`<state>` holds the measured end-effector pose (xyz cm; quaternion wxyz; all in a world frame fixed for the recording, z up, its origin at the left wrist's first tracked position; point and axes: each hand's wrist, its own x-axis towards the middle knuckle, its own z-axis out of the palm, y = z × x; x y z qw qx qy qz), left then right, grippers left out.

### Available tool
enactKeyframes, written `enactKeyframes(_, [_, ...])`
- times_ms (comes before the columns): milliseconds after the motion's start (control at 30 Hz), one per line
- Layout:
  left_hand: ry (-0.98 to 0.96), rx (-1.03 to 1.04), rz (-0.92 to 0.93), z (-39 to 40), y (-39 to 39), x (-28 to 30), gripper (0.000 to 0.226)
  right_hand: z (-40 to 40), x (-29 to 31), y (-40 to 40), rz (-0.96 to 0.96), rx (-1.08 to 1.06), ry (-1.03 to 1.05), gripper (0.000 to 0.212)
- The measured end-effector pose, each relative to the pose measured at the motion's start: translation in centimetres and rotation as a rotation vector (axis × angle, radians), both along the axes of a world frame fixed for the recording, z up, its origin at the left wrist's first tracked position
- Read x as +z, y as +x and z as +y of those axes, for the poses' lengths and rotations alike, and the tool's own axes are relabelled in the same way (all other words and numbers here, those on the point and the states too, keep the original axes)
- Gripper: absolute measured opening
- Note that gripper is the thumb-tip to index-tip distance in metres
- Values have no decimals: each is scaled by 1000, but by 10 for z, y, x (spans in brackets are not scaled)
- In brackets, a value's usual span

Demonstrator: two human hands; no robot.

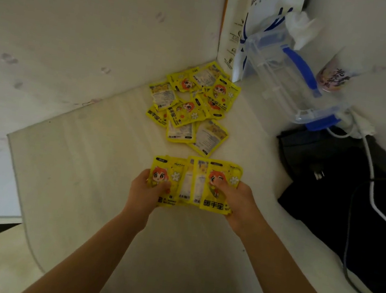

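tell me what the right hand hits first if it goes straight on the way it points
Probably the loose pile of yellow plastic sachets on the cream table, past a strip of bare top. The right hand grips a fan of the same sachets. Depth unclear.

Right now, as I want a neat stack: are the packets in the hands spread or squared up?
Spread: the yellow packets overlap side by side between the left hand and right hand.

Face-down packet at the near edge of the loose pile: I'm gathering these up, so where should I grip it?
Probably pinch the face-down packet at its near corner, coming from your side: it lies flat on the white surface, that corner juts clear of the pile, and nothing overlaps it there.
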<state>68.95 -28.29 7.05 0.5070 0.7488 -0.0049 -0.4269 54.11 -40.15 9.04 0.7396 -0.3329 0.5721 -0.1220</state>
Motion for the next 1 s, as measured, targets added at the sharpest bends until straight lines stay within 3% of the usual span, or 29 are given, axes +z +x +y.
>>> enactKeyframes(367, [-94,-42,-15,57,-19,22,15,67,6,-34,69,-25,-139,22])
enactKeyframes(600, [-113,-253,-104,107,-2,18,17,142,7,-28,160,-93,-231,23])
enactKeyframes(1000, [-185,-670,-176,175,-18,33,15,278,19,-60,206,-432,-231,15])
